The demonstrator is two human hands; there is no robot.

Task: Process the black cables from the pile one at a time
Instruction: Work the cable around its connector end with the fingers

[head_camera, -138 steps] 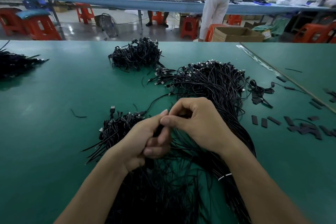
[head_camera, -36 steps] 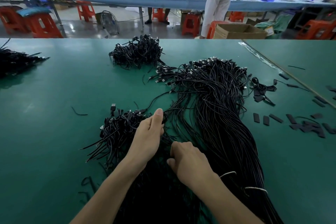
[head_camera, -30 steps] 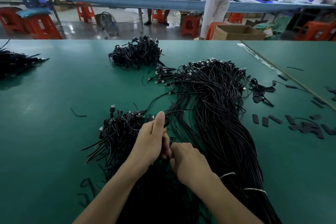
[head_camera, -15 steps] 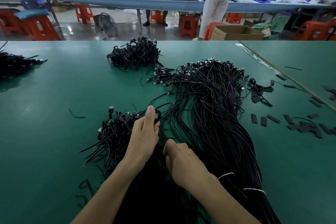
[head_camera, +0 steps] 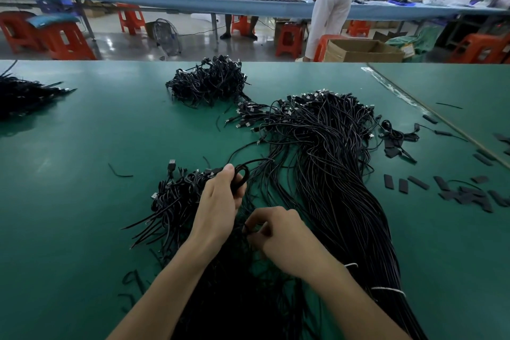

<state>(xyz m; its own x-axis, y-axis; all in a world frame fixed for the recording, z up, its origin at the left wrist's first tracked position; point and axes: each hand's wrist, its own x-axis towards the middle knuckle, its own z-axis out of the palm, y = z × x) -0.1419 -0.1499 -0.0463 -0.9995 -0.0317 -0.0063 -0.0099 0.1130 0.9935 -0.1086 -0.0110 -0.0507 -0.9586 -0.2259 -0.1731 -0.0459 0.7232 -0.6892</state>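
Black cable coil (head_camera: 240, 177) gripped in curled left hand (head_camera: 219, 204), right hand (head_camera: 284, 234) pinching a strand (head_camera: 249, 229), likely its tail; best fed taut, loops snug, clear of the pile (head_camera: 325, 146).

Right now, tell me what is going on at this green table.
A person is working through black cables bare-handed. The left hand grips a small coiled cable beside the heap of coiled ones. The right hand pinches a black strand nearer the body; whether it belongs to that coil cannot be told. The big loose pile lies to the right on the green table.
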